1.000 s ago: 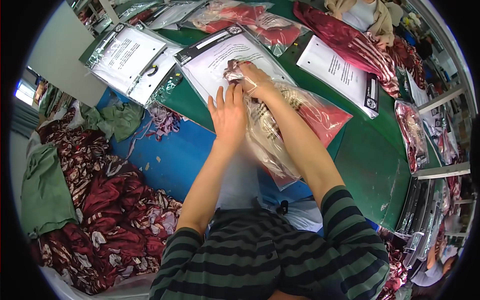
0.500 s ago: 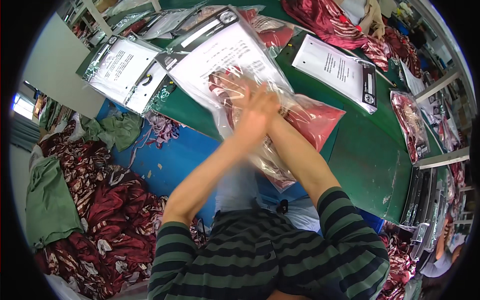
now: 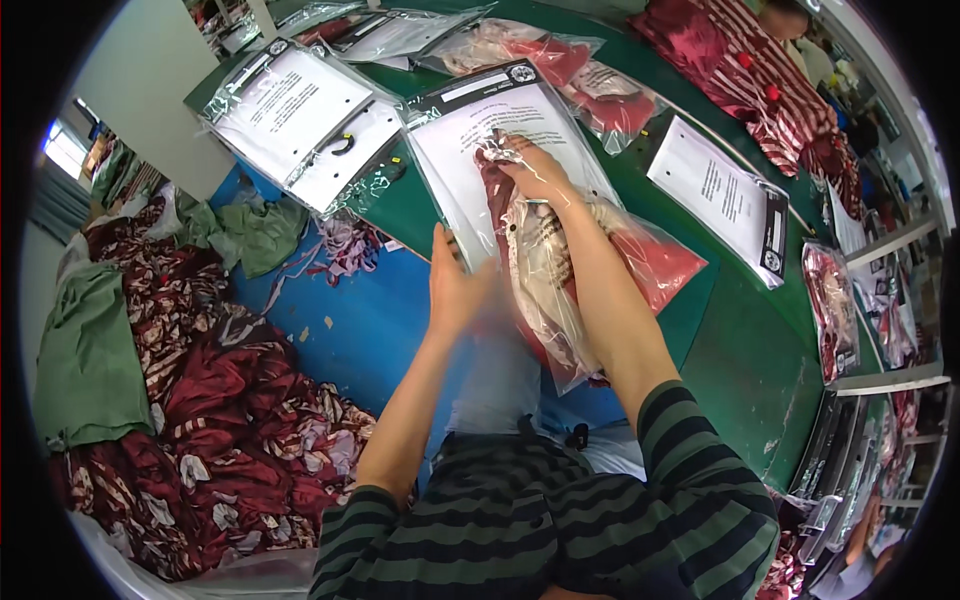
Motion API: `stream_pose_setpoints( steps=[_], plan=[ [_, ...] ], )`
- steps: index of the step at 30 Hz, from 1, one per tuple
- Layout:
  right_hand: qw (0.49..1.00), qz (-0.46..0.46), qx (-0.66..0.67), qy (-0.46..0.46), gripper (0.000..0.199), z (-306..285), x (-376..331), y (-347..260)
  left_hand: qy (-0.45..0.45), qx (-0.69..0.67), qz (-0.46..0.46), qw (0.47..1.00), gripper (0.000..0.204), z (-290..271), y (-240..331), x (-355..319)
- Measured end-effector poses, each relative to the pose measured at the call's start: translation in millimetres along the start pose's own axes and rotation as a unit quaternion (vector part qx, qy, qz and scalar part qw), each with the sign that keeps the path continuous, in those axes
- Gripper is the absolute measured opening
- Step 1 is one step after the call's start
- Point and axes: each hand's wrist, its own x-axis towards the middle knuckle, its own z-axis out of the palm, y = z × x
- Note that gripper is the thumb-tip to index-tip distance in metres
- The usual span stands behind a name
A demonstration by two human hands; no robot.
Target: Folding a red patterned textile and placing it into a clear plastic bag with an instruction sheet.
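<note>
A clear plastic bag [image 3: 460, 205] with a white printed sheet and black header lies angled before me on the green table. A folded red and cream garment [image 3: 535, 275] in clear plastic lies over its lower part. My right hand [image 3: 543, 178] reaches over the garment, its curled fingers closed on the garment's upper end. Beside the bag's lower left edge is my left hand [image 3: 458, 290], fingers stretched and apart, thumb side blurred. Whether it touches the plastic I cannot tell. Another flat bagged garment with a red part [image 3: 655, 262] sticks out to the right, under my right forearm.
Bags with printed sheets lie at the left [image 3: 285, 100] and right [image 3: 720, 195] of the green table [image 3: 740, 330]. Bagged garments [image 3: 540, 50] lie at the back. Dark red garments [image 3: 250, 410] are heaped at lower left, a green cloth [image 3: 95, 350] on them. Red striped fabric [image 3: 740, 75] covers the far right.
My hands, crossed together over the garment before, have parted. The left moved down and left to the bag's edge; the right slid up to the garment's upper end. The view shifted slightly.
</note>
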Motion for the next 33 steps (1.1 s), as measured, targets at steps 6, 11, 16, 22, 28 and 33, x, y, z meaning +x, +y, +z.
stream_pose_setpoints(
  steps=[6, 11, 16, 22, 28, 33],
  plan=[
    [0.999, 0.012, 0.031, 0.003, 0.044, 0.0, 5.0, 10.8, 0.069, -0.068, -0.068, 0.993, 0.076, 14.1, 22.0, -14.6],
    [0.997, -0.026, 0.058, 0.043, 0.043, -0.9, -2.1, 2.9, 0.035, -0.133, -0.185, 0.973, 0.070, 20.3, 11.6, -8.3],
    [0.991, -0.060, 0.074, 0.089, 0.041, -9.1, -15.9, -8.5, -0.089, -0.256, -0.195, 0.943, 0.064, 32.0, 9.8, -8.8],
    [0.984, -0.107, -0.041, 0.137, 0.038, -16.6, -31.2, -17.5, -0.282, -0.270, -0.112, 0.914, 0.060, 59.3, -4.6, -54.9],
    [0.995, -0.015, -0.091, -0.037, 0.044, -19.1, -29.1, 25.0, -0.351, -0.317, -0.134, 0.871, 0.049, 38.2, 30.6, -125.6],
    [0.982, -0.149, -0.062, 0.093, 0.046, 1.1, -29.2, 82.7, -0.400, -0.285, -0.128, 0.862, 0.041, 19.7, 52.5, -116.6]
  ],
)
